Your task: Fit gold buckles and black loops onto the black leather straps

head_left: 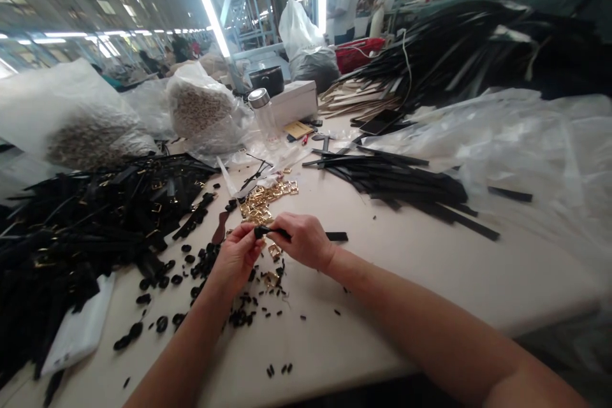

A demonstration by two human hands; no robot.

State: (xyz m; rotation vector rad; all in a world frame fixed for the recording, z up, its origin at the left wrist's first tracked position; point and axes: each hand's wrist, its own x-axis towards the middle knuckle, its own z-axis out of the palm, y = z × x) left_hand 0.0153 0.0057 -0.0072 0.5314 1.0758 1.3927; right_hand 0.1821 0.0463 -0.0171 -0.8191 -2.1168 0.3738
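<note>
My left hand (238, 256) and my right hand (303, 239) meet over the middle of the table, both pinched on a black strap (335, 236) whose free end sticks out to the right of my right hand. The strap's near end sits between the fingertips of both hands. Just beyond them lies a small heap of gold buckles (268, 196). Small black loops (201, 264) are scattered on the table below and left of my left hand.
A big pile of finished black straps with buckles (90, 217) fills the left. Loose black strips (401, 178) lie to the right, clear plastic sheeting (516, 146) beyond. Bags of parts (201, 108), a bottle (264, 116) and a white box (296, 101) stand at the back. People stand far behind.
</note>
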